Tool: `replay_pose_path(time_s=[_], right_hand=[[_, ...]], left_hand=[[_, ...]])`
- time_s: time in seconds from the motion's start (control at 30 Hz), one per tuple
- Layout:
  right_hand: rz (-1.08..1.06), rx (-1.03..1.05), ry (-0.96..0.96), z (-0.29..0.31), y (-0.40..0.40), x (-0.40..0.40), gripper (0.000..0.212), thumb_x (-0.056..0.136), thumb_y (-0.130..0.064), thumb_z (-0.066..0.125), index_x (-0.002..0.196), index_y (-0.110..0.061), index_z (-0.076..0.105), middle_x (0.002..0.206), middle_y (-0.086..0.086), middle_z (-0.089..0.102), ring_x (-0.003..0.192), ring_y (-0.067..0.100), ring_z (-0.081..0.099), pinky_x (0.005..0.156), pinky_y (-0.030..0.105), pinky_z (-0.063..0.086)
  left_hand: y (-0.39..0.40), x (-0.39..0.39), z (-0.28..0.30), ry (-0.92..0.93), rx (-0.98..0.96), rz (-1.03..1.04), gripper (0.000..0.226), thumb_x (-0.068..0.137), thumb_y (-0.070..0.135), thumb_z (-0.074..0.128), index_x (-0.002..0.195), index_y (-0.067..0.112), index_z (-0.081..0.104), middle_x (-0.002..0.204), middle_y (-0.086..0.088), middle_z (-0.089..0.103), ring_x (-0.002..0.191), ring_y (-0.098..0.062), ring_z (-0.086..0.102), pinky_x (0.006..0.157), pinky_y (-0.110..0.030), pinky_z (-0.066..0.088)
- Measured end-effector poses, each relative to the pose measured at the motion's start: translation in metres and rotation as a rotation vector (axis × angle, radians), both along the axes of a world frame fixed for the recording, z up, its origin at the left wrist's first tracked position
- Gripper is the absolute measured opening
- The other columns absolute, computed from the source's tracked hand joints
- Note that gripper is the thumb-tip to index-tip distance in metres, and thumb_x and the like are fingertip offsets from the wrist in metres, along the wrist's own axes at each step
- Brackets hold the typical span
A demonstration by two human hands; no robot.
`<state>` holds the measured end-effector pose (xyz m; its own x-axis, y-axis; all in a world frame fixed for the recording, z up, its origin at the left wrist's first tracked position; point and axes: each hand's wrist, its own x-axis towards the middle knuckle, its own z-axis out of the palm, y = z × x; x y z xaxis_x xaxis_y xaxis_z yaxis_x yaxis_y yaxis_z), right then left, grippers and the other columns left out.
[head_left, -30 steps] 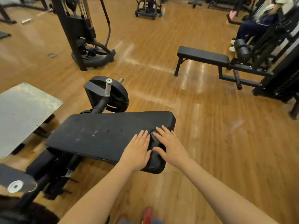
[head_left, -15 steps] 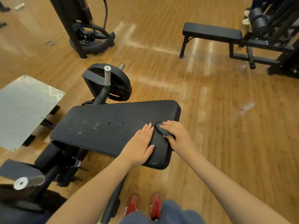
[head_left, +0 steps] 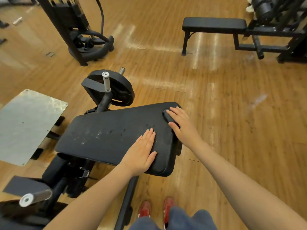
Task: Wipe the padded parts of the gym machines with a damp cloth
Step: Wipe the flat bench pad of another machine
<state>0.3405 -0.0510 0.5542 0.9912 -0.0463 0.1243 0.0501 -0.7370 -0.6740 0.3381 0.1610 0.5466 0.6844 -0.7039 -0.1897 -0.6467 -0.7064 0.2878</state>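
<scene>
Head view, wooden floor (head_left: pixel 232 130), black pad (head_left: pixel 116 133), flat bench (head_left: pixel 214 24)

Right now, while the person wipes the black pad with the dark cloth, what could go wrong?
1. The small dark cloth sits at the far right corner of the black padded bench under the right hand; a further push may slide it off the edge.
2. The pale smudges lie mid-pad, away from the cloth, and could be missed.
3. The left hand presses flat near the pad's near end, so the cloth may skip that part.
</scene>
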Motion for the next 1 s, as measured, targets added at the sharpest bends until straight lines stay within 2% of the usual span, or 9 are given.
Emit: replay_pose_path(time_s=[0.13,0.2,0.37,0.47,0.57,0.67,0.8,0.9,1.0], right_hand=[[-0.047,0.048,-0.068,-0.002,0.004,-0.009,0.041,0.091,-0.016,0.058,0.132,-0.011,0.052,0.137,0.002,0.048,0.136,0.017,0.029,0.101,-0.001,0.001],[-0.019,0.074,-0.099,-0.006,0.012,-0.029,0.040,0.088,-0.015,0.060,0.128,-0.010,0.056,0.132,0.002,0.051,0.132,0.017,0.033,0.104,0.002,0.006],[0.099,0.090,-0.152,-0.016,0.017,-0.057,0.042,0.090,-0.024,0.049,0.128,-0.007,0.055,0.130,-0.004,0.045,0.129,0.009,0.032,0.111,0.014,0.016],[-0.026,0.165,-0.162,-0.013,0.003,-0.024,0.037,0.092,-0.014,0.050,0.129,-0.005,0.054,0.138,-0.002,0.038,0.132,0.008,0.029,0.112,0.023,0.022],[-0.163,0.291,-0.070,-0.009,-0.004,0.004,0.040,0.095,-0.008,0.049,0.134,-0.010,0.048,0.148,-0.005,0.029,0.134,0.003,0.022,0.110,0.020,0.019],[-0.189,0.315,-0.054,-0.013,0.004,-0.001,0.044,0.094,-0.011,0.053,0.137,-0.015,0.046,0.145,-0.006,0.037,0.137,0.009,0.028,0.113,0.025,0.021],[-0.121,0.287,-0.110,-0.019,0.027,-0.055,0.046,0.088,-0.003,0.057,0.131,-0.018,0.052,0.135,-0.013,0.042,0.132,0.002,0.031,0.110,0.010,0.018],[-0.051,0.283,-0.127,-0.023,0.047,-0.095,0.047,0.087,-0.005,0.053,0.129,-0.024,0.048,0.135,-0.011,0.043,0.132,-0.004,0.030,0.110,0.012,0.019],[-0.049,0.248,-0.140,-0.021,0.043,-0.095,0.044,0.088,-0.004,0.051,0.130,-0.020,0.048,0.135,-0.006,0.045,0.130,0.000,0.033,0.110,0.012,0.021]], left_hand=[[0.000,-0.001,0.000,-0.002,0.007,-0.002,0.083,0.084,0.059,-0.003,0.155,0.014,-0.003,0.152,0.007,-0.019,0.140,-0.003,-0.019,0.106,-0.012,-0.021],[0.001,-0.001,-0.001,-0.001,-0.002,-0.001,0.082,0.086,0.058,-0.001,0.154,0.014,-0.003,0.152,0.007,-0.018,0.141,-0.003,-0.018,0.107,-0.012,-0.020],[0.002,-0.001,-0.002,0.025,-0.042,-0.002,0.077,0.087,0.057,0.002,0.150,0.014,-0.007,0.155,0.004,-0.013,0.143,-0.005,-0.014,0.110,-0.013,-0.017],[0.001,-0.002,-0.001,0.018,-0.060,-0.014,0.080,0.088,0.055,0.004,0.153,0.009,0.001,0.156,0.002,-0.010,0.145,-0.008,-0.010,0.112,-0.015,-0.014],[0.001,-0.002,0.000,0.017,-0.073,0.002,0.082,0.086,0.056,0.004,0.154,0.011,0.002,0.154,0.006,-0.012,0.143,-0.005,-0.012,0.111,-0.014,-0.015],[0.001,-0.003,0.000,0.020,-0.073,0.011,0.082,0.086,0.057,0.004,0.154,0.012,0.002,0.154,0.007,-0.012,0.143,-0.005,-0.011,0.113,-0.016,-0.012],[0.003,-0.003,-0.004,0.022,-0.084,0.000,0.079,0.089,0.056,0.005,0.154,0.010,0.003,0.154,0.005,-0.010,0.144,-0.006,-0.009,0.115,-0.018,-0.010],[0.002,-0.003,-0.005,0.031,-0.108,0.008,0.079,0.088,0.057,0.005,0.153,0.011,0.002,0.153,0.006,-0.009,0.144,-0.006,-0.009,0.115,-0.018,-0.008],[0.003,-0.003,-0.005,0.024,-0.104,0.002,0.082,0.086,0.058,0.002,0.153,0.011,0.002,0.152,0.006,-0.011,0.142,-0.004,-0.010,0.114,-0.017,-0.009]])
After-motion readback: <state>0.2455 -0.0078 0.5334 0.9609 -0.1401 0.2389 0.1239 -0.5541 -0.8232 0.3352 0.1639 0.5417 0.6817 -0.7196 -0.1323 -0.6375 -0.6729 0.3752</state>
